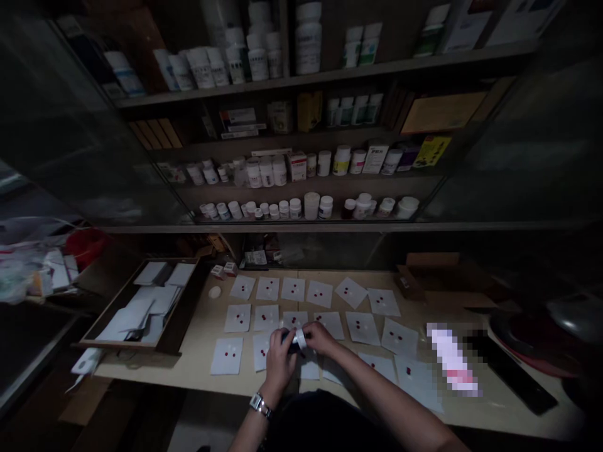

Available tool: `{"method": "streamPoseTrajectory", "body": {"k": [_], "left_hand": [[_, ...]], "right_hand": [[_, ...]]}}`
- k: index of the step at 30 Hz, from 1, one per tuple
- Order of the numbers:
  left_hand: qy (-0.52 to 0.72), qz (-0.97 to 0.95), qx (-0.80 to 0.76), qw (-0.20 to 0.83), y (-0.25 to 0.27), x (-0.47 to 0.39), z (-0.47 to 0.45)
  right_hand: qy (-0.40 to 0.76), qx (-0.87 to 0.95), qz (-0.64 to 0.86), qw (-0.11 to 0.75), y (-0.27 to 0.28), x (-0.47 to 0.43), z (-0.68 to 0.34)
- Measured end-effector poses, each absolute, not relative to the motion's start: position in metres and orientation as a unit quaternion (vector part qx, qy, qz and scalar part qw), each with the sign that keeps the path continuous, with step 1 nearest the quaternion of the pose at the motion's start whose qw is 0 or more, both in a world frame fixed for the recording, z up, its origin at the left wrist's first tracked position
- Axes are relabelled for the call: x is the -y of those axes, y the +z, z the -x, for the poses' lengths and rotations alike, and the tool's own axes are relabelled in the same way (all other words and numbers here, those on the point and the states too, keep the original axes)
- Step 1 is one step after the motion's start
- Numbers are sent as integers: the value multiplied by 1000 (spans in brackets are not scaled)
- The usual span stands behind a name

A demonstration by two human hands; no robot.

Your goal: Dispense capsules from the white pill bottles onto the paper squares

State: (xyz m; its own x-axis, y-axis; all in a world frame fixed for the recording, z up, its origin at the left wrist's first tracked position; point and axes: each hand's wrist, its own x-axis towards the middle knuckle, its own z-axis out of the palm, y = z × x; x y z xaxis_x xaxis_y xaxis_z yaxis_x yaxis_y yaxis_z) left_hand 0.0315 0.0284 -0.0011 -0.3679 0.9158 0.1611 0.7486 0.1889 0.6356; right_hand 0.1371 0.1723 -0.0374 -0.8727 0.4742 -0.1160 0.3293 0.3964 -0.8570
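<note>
At the far left, a red bag (87, 245) next to a heap of clear bags (16, 273). Then a wooden tray (181, 307) with lots of white papers (146, 307) inside. Next, a little round white lid (215, 292) in front of two tiny boxes (224, 270). Then rows of white paper squares (237, 318) on the table (195, 351), with small red and white pills on top. In the middle, a left hand (279, 365), with a shiny watch (260, 405) on the wrist and fingers curled around a dark bottle (291, 341) with a white end, held over the paper squares. Up behind, shelves (282, 228) full of bottles and boxes. Just beside the white end, a right hand (321, 339), fingertips close together; hard to tell if pinching the bottle or a pill. Farther right, a brown box (438, 295) at the back. Then a bright patch (451, 358), blurred into squares. Last, a long flat black thing (527, 380), lying slantwise.
</note>
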Motion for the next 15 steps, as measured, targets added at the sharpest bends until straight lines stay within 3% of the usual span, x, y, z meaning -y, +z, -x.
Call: {"method": "streamPoseTrajectory", "body": {"k": [8,11,15], "left_hand": [[388,-470,-775,167,-14,-27,-29],[414,-427,-788,161,-21,-22,-25],[437,-392,-795,152,-26,-14,-18]], "right_hand": [[604,698,289,256,-54,-161,-133],[605,661,355,264,-63,-173,-132],[480,747,403,222,-67,-187,-130]]}}
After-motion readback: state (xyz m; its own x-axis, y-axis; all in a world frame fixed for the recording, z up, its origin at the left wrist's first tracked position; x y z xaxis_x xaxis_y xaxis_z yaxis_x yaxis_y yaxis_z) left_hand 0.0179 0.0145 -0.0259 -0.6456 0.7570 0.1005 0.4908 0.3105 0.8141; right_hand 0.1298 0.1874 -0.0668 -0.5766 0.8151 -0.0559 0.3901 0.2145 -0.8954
